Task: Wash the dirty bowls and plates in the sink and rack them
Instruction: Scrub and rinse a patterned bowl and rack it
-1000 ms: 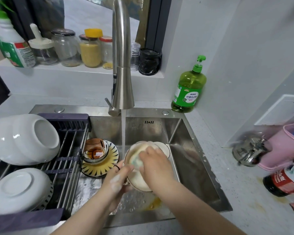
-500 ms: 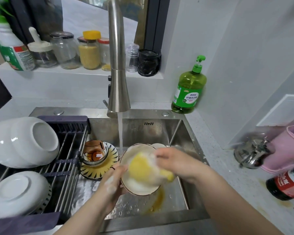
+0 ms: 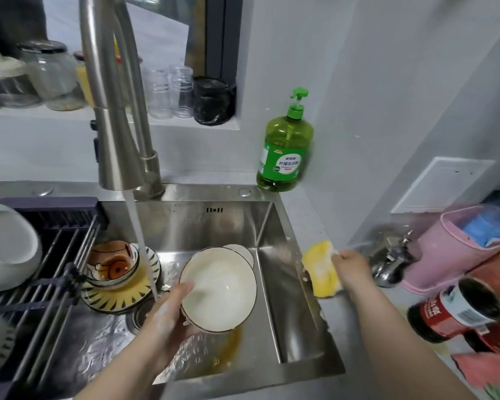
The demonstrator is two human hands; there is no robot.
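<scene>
obs: left hand (image 3: 162, 321) grips the cream bowl (image 3: 223, 290), thumb hooked over its near-left rim and fingers underneath. the bowl is tilted, with its mouth up and toward the camera, and is held over the middle of the sink (image 3: 283, 298) basin. right hand (image 3: 352, 272) is clamped on a yellow sponge (image 3: 322, 269) over the sink's right rim. the hands are well apart.

water (image 3: 145, 255) runs from the faucet (image 3: 113, 125) and falls just left of the bowl, beside the left hand. it does not land in the bowl.

remaining dirty ware: patterned bowl (image 3: 110, 264) sits on a striped plate (image 3: 113, 301) at the basin's left side, next to the rack (image 3: 55, 269). a pale dish (image 3: 240, 251) shows behind the held bowl. a white bowl (image 3: 6, 249) lies on the rack.

handling, judged: the bowl looks like glazed ceramic, so stiff, moderately heavy and chippable against the steel wall. a milky film on the inside and suds on the left hand suggest it is slippery. a one-handed rim pinch is marginal. a safer hold is thumb inside the rim with fingers spread under the foot, or both hands on opposite rims.

next, judged: rinse the bowl, then rack it mouth down.
</scene>
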